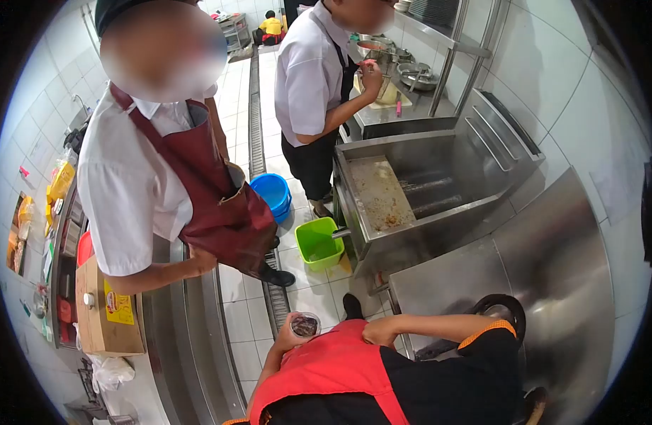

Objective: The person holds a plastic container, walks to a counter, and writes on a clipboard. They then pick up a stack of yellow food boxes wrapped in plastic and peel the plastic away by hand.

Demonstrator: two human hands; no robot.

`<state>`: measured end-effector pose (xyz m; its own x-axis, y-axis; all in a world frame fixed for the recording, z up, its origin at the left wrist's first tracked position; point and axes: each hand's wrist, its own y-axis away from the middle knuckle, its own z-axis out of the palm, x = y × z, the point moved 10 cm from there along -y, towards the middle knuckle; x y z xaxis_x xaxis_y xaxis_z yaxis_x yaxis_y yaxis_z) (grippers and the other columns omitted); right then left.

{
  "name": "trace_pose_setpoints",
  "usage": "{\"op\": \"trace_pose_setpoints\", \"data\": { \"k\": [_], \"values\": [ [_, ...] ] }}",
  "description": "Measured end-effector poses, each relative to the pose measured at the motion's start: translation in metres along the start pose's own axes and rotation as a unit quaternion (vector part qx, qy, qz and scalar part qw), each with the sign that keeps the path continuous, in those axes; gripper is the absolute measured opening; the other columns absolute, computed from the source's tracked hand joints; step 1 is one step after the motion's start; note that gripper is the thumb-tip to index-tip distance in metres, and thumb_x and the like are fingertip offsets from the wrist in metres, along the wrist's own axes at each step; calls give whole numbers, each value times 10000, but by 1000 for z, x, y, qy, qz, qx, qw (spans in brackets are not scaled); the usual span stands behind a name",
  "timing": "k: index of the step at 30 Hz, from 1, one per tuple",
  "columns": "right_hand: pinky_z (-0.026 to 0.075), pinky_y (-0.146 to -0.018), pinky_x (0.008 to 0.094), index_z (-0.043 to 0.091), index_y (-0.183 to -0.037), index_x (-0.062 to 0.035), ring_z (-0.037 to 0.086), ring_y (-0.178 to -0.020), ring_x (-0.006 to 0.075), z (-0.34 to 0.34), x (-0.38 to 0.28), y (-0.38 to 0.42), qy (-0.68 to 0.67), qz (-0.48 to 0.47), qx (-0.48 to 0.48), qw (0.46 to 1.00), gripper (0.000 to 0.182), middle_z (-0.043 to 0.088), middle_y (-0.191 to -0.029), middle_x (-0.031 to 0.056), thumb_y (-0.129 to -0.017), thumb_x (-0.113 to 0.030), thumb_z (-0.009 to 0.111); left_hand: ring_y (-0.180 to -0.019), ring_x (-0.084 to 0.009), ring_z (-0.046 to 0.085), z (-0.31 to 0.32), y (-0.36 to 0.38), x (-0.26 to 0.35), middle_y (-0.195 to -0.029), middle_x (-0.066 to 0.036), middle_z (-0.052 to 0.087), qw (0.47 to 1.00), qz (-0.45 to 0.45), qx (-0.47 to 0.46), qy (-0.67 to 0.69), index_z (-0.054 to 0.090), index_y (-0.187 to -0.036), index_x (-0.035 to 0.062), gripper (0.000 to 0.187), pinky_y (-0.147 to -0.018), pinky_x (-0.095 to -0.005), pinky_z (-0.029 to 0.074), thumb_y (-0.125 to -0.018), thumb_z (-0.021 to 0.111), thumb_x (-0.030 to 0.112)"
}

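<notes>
My left hand (289, 334) is wrapped round a clear plastic cup (305, 324) with dark brown contents, held upright in front of me. My right hand (382, 330) rests against the front of my red apron (326, 372), its fingers curled. What those fingers hold, if anything, is hidden. Ahead on the right, the steel fryer (439, 195) has a deep well, with cloudy liquid and brown crumbs in its left part. A green bin (319, 244) stands beneath its front edge.
Close on the left stands a person in a maroon apron (219, 191); another in a black apron (308, 92) works by the fryer. A blue bucket (271, 195) and a drain grate (255, 113) lie between. A cardboard box (103, 312) sits on the left counter.
</notes>
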<state>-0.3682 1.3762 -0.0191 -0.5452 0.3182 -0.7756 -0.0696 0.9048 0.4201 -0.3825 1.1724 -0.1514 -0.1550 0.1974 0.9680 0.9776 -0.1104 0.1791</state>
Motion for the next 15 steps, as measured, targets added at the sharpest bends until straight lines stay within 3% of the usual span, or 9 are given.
{"op": "trace_pose_setpoints", "data": {
  "k": [2, 3, 5, 6, 8, 10, 12, 14, 15],
  "values": [
    [440, -585, 464, 639, -702, 13, 618, -695, 401, 28, 2, -16, 64, 24, -96, 993, 375, 635, -721, 225, -624, -350, 695, -1041, -218, 582, -4, 10, -1, -1099, -120, 593, 1000, 3, -11, 8, 438, -1212, 47, 864, -922, -338, 454, -531, 916, 276],
    [440, -585, 464, 639, -702, 13, 618, -695, 401, 38, 8, -30, 64, 25, -94, 993, 375, 635, -721, 225, -624, -350, 695, -1044, -216, 580, -5, 16, -3, -1100, -120, 593, 1000, 0, -20, 15, 438, -1213, 46, 864, -927, -339, 451, -528, 917, 266],
    [505, -664, 427, 691, -833, 7, 658, -821, 377, 84, 17, -49, 119, 14, -239, 964, 360, 680, -844, 215, -665, -310, 671, -1052, -216, 577, -6, 27, -11, -1106, -121, 591, 999, -3, -28, 20, 437, -1214, 48, 864, -936, -341, 447, -528, 917, 261],
    [505, -664, 427, 691, -833, 7, 658, -821, 377, 93, 11, -59, 119, 15, -237, 964, 360, 680, -844, 215, -665, -310, 671, -1059, -217, 574, -5, 32, -16, -1113, -123, 589, 999, -7, -33, 27, 435, -1214, 49, 864, -944, -342, 442, -528, 917, 256],
    [533, -689, 403, 701, -882, 22, 673, -865, 345, 52, 18, -63, 80, 265, -29, 961, 311, 685, -869, 222, -689, -216, 644, -1070, -219, 569, -4, 43, -27, -1125, -125, 586, 998, -6, -39, 48, 430, -1218, 50, 867, -953, -343, 437, -528, 915, 248],
    [535, -698, 408, 704, -887, 18, 675, -876, 336, 51, 6, -63, 89, 249, -19, 964, 293, 685, -882, 220, -694, -190, 633, -1081, -221, 564, -5, 48, -29, -1137, -126, 584, 997, -7, -43, 69, 425, -1223, 51, 870, -962, -343, 432, -528, 913, 240],
    [538, -706, 413, 707, -893, 15, 676, -886, 327, 39, -19, -60, 97, 232, -12, 968, 278, 686, -894, 218, -699, -165, 622, -1115, -206, 534, -5, 56, -26, -1174, -112, 549, 997, -36, -51, 44, 405, -1241, 67, 857, -993, -347, 411, -550, 905, 144],
    [532, -716, 430, 715, -933, -18, 673, -895, 330, 30, -47, -44, 96, 262, -133, 951, 297, 693, -921, 190, -701, -182, 627, -1109, -214, 544, -6, 59, -38, -1168, -119, 564, 997, -37, -40, 46, 414, -1232, 63, 859, -985, -347, 417, -537, 905, 180],
    [532, -716, 430, 715, -933, -18, 673, -895, 330, 28, -47, -47, 98, 262, -134, 951, 297, 693, -921, 190, -701, -182, 627, -1103, -222, 555, -8, 59, -45, -1161, -127, 579, 998, -39, -30, 47, 422, -1222, 60, 863, -976, -348, 422, -524, 906, 216]
  ]
}}
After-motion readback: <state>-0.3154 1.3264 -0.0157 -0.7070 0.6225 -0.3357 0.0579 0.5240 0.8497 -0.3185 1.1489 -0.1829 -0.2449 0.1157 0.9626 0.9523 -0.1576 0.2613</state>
